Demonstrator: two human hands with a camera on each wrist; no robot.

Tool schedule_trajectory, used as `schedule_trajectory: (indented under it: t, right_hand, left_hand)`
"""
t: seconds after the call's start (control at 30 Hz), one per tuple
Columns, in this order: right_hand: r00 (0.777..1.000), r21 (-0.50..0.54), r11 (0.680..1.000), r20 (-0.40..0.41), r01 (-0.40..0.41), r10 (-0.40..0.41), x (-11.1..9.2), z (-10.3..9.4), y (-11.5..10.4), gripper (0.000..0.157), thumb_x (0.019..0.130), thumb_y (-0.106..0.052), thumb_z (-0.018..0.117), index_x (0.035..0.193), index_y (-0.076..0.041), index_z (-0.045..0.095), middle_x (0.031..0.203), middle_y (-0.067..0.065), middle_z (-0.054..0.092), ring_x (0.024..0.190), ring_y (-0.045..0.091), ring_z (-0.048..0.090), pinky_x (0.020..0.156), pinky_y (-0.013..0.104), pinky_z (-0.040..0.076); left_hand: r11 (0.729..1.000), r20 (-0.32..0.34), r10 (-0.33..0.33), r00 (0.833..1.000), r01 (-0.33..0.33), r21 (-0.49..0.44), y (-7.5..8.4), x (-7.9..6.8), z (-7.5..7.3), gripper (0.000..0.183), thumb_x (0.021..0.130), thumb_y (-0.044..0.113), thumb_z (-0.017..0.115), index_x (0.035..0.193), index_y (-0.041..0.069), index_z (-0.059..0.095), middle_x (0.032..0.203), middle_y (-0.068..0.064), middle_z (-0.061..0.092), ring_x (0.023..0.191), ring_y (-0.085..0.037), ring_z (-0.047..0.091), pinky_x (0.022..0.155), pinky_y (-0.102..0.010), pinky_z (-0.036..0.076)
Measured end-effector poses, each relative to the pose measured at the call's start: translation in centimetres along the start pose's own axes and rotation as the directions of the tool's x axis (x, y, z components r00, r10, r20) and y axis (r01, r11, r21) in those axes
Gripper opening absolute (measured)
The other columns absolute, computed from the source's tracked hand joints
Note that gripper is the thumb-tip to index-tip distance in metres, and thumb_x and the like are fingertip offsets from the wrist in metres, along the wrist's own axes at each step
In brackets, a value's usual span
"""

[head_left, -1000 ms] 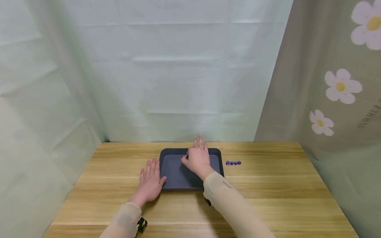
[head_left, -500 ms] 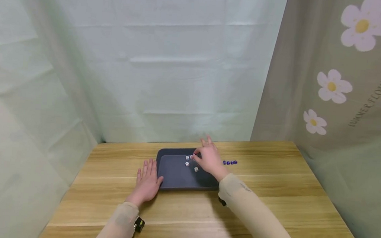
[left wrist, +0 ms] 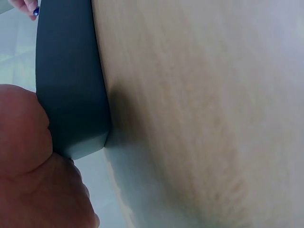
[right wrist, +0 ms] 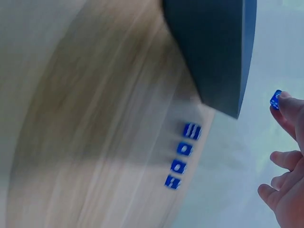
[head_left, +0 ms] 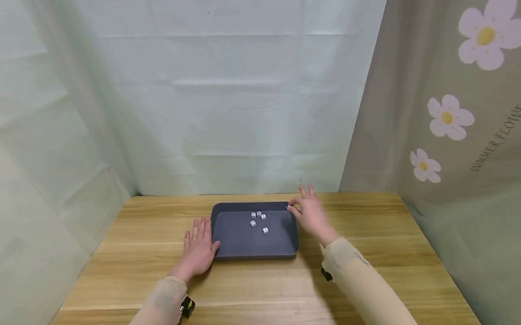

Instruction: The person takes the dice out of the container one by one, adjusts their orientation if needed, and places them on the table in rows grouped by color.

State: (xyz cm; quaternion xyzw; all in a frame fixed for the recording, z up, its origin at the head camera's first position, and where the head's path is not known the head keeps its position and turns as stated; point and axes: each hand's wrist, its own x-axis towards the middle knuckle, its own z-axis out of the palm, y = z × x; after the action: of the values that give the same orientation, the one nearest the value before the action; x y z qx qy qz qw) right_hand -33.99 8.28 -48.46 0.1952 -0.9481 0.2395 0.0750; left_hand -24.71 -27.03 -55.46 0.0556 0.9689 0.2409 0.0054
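Head view shows the right arm reaching in from the lower right, its beige sleeve [head_left: 370, 288] slanting over the bench [head_left: 250, 294] to the far right corner of a dark tray [head_left: 244, 248]. There the right hand [head_left: 311, 214] pinches one small die [right wrist: 275, 99] between thumb and forefinger, the other fingers spread upward (the die looks plainly blue from both wrists). The die sits right at the tips of that grip, lifted clear of the tray's rim in the right wrist view.

The left hand [head_left: 198, 251] lies with fingers straight along the tray's left side, grasping nothing, its thumb touching the near left corner.

Inside the tray lie five white dice [head_left: 253, 223], three close together toward the far wall and two nearer, all to the left of the grip. Four blue dice [right wrist: 184, 149] stand in a row on the bench, just beyond the tray's right side.
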Motion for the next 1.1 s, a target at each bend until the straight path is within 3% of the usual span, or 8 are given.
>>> schedule_trajectory:
  t: [0.37,0.7,1.1]
  right_hand:
    - [0.999,0.009,0.999,-0.003,-0.042,0.042,-2.2,-0.9,3.7,0.023,0.106,-0.028,0.07,0.118,-0.011,0.081,0.164,0.03,0.039,0.158,0.053,0.017,0.122,0.07,0.023]
    - [0.993,0.01,0.993,0.026,-0.119,0.119,-3.7,-1.9,6.6,0.028,0.106,-0.026,0.07,0.126,-0.008,0.079,0.169,0.029,0.03,0.158,0.055,0.015,0.122,0.07,0.022]
    - [0.986,-0.01,0.986,0.027,-0.166,0.166,-4.9,-2.2,9.1,0.025,0.105,-0.023,0.071,0.123,-0.008,0.079,0.163,0.036,0.037,0.155,0.06,0.019,0.119,0.075,0.025]
  left_hand:
    - [1.0,0.013,0.006,1.0,-0.007,0.013,0.0,0.0,0.0,0.078,0.113,0.026,0.05,0.166,-0.011,0.006,0.175,-0.03,-0.004,0.161,-0.049,-0.011,0.123,-0.071,-0.006]
    - [1.0,0.017,0.011,1.0,-0.011,0.014,0.4,-0.2,-0.4,0.078,0.112,0.024,0.05,0.165,-0.013,0.005,0.175,-0.032,-0.003,0.16,-0.051,-0.01,0.122,-0.072,-0.007]
    - [1.0,0.025,0.004,1.0,-0.005,0.005,1.1,-0.5,-1.0,0.076,0.114,0.026,0.046,0.166,-0.011,0.005,0.175,-0.03,-0.005,0.161,-0.049,-0.011,0.123,-0.07,-0.01]
